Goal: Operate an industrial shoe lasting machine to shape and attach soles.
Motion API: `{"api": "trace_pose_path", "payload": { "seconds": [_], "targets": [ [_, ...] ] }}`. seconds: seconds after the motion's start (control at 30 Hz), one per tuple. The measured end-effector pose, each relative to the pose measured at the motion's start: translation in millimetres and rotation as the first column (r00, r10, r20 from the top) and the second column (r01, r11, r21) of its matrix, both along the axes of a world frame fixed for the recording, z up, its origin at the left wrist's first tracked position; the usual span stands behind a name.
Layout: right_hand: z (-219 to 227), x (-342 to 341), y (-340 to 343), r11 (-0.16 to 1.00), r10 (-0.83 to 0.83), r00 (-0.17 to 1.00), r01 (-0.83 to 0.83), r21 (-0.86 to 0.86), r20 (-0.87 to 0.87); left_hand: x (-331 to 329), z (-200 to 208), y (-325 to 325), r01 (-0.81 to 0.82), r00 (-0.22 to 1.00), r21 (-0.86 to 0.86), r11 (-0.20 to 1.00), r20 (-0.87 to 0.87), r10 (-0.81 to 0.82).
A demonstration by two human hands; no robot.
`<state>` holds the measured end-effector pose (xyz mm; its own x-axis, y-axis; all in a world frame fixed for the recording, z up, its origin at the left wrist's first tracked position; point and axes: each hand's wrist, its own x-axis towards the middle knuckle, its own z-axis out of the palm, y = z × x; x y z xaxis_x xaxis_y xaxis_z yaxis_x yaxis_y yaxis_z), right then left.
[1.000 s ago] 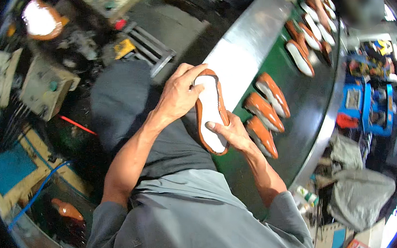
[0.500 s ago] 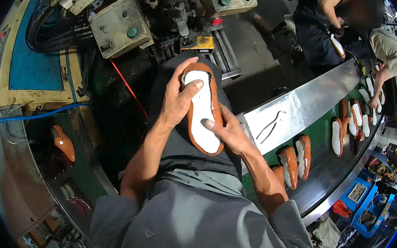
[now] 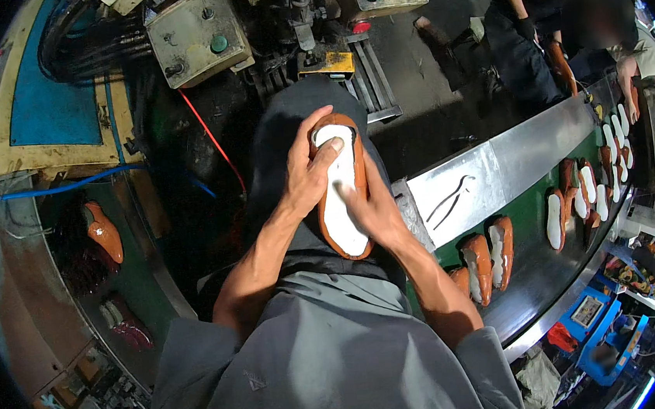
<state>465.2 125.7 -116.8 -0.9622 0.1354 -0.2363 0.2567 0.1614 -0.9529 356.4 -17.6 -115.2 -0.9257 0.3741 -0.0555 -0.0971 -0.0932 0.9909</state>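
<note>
Carries brown, white-soled shoes (image 3: 506, 253) on the green right-hand belt (image 3: 534, 295); bears pliers (image 3: 462, 189) on the steel ledge (image 3: 510, 159); holds a brown shoe (image 3: 104, 235) and a dark-red shoe (image 3: 131, 328) on the left belt (image 3: 147, 276).

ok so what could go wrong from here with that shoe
The left hand has its thumb on the white sole, which it might smudge.
The brown shoe is held over dark trousers; if the right hand loosened, it could slip.
Pincers lie on the metal ledge near the right forearm, so a swing might knock them.
</note>
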Motion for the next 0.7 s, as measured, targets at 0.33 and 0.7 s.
{"api": "trace_pose_path", "payload": {
  "seconds": [0.33, 0.7],
  "targets": [
    [34.8, -0.9, 10.9, 0.972, 0.083, 0.975, -0.033, 0.233, -0.207, -6.6, 99.3, -75.9, 0.226, 0.894, -0.052, 0.973, -0.386, -0.228],
    [-54.5, -1.6, 6.0, 0.924, 0.234, 0.714, 0.048, 0.379, -0.660, 20.9, 92.2, -56.0, 0.186, 0.902, -0.217, 0.958, -0.348, -0.254]
  ]
}}
